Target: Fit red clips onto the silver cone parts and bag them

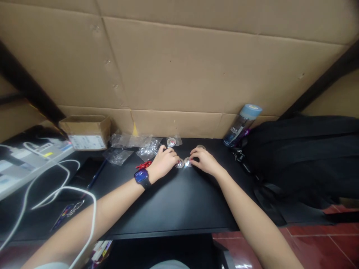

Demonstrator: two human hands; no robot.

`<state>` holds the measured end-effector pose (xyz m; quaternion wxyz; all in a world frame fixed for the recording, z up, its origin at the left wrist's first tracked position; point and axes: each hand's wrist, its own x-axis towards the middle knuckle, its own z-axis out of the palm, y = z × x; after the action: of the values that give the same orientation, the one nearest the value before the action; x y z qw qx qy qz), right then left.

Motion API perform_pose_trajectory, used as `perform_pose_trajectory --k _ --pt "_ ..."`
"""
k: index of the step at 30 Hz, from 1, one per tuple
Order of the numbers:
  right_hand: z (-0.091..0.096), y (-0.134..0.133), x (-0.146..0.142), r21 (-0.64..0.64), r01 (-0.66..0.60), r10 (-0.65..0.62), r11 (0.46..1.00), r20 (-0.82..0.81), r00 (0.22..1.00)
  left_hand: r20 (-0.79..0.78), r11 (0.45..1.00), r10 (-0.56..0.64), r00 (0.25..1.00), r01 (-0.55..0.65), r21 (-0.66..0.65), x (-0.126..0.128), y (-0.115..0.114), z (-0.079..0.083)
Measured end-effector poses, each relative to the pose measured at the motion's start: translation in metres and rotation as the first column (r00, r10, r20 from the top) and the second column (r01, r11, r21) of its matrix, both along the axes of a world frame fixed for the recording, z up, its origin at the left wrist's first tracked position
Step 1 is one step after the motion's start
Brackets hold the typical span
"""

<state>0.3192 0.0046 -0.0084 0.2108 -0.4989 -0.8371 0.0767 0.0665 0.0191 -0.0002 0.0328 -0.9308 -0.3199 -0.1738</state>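
Both forearms come in from the bottom edge, with a white cable [90,209] draped over the left one. Biggest thing in view is the cardboard wall [196,63] behind the desk. Below it is the black surface [174,201]. A black bag [303,157] is slumped at the right end of it and hangs over the edge above the red tile floor [308,243]. A cardboard box [86,130] sits far left against the wall, with a power strip [36,149] further left. A bottle [242,125] with a blue cap leans against the wall just beside the bag. A loose pile of clear plastic bags [131,144] lies between the box and the hands. The left hand [164,161] has its knuckles up and fingers curled, fingertips on the left disc [180,163]. Can't tell if it's pinching or just touching. There's a watch [141,176] on that wrist and a red band [143,164] just above it. The right hand [203,160] is in the same pose, fingertips on the right disc [187,162], grip also unclear. The hands are close together but not touching. The two discs are small, clear and round, and lie flat side by side mid-surface near the wall. A third disc [201,147] lies just behind the right hand. A bagged one [171,142] lies behind the left hand.
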Motion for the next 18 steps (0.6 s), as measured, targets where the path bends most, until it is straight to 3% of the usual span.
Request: perform_pose_trajectory --k 6,8,11,14,18 --pt "0.001 0.0 -0.005 0.104 -0.04 0.047 0.994 -0.067 0.997 0.194 0.994 0.067 0.979 -0.048 -0.1 -0.008 -0.007 0.001" --pt "0.008 -0.003 -0.009 0.149 -0.036 0.065 0.988 -0.196 0.979 0.339 0.975 0.142 0.93 -0.072 -0.211 -0.01 -0.007 0.003" --pt "0.019 -0.012 -0.021 0.222 0.026 0.072 0.975 -0.42 0.905 0.543 0.923 0.255 0.8 -0.035 -0.382 -0.012 -0.007 0.006" --pt "0.026 -0.022 -0.037 0.247 0.104 0.051 0.964 -0.552 0.832 0.651 0.889 0.321 0.688 0.018 -0.457 -0.013 -0.011 0.007" --pt "0.024 -0.03 -0.057 0.206 0.105 0.046 0.973 -0.617 0.785 0.681 0.879 0.319 0.659 0.063 -0.472 -0.014 -0.02 0.009"
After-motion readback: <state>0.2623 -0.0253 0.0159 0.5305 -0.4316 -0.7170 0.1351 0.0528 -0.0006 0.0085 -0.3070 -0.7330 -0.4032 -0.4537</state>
